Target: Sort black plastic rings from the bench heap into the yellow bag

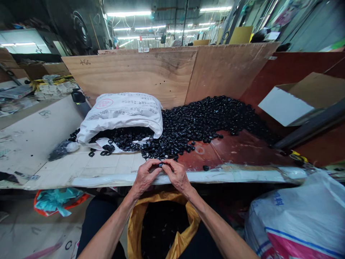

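My left hand (146,175) and my right hand (177,175) meet at the front edge of the bench. Their fingertips pinch one small black plastic ring (161,164) between them, partly hidden by the fingers. Just beyond lies a heap of similar black rings (210,118), spreading to the right along the back board. A white woven sack (121,112) with printed characters rests on its side at the left, its mouth toward me, with rings spilling out. Below my hands, a yellow bag (134,226) stands open between my legs; its inside is dark, with small pieces faintly visible.
Wooden boards (134,72) wall the bench's back. An open cardboard box (287,105) sits at the right, beside a dark metal bar (312,124). A large white sack (293,216) stands at lower right. An orange-rimmed container (36,207) with teal plastic is at lower left.
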Demonstrator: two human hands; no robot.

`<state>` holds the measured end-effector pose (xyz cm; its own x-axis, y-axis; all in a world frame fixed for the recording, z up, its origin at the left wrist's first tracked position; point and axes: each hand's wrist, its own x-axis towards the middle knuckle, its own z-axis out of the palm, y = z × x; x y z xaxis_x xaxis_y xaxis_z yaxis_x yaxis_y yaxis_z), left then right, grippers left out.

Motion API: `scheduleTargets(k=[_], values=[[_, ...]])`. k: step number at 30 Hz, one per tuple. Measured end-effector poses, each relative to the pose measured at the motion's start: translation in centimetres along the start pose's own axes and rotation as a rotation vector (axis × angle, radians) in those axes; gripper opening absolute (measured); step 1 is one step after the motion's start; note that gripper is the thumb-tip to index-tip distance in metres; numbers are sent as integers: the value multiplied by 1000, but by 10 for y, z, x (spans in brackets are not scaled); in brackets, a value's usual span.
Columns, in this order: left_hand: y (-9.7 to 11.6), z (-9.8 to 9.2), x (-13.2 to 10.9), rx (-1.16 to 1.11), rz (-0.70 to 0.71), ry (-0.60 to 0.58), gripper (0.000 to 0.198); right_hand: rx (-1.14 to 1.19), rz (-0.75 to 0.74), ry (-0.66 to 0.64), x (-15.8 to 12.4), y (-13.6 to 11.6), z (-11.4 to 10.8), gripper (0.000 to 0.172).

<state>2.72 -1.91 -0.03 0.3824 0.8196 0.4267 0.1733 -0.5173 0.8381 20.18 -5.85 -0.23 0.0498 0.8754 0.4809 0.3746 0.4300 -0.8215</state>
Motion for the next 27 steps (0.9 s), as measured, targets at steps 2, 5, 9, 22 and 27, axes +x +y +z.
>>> scheduleTargets(k=[2,5,9,22,27], values=[[0,0,0,-8,-12,-4,17,-23,-38,-8,1,-2,-2,20],[2,-1,0,5,-5,-25,16,-116,-34,12,2,-1,1,27],[3,-2,0,1,-20,-31,17,-218,-24,55,1,3,8,43],[-2,0,0,-60,-61,11,18,-111,-54,90,-2,-2,4,22],[-4,1,-1,-95,-108,19,20,-113,-93,57,-4,-3,4,26]])
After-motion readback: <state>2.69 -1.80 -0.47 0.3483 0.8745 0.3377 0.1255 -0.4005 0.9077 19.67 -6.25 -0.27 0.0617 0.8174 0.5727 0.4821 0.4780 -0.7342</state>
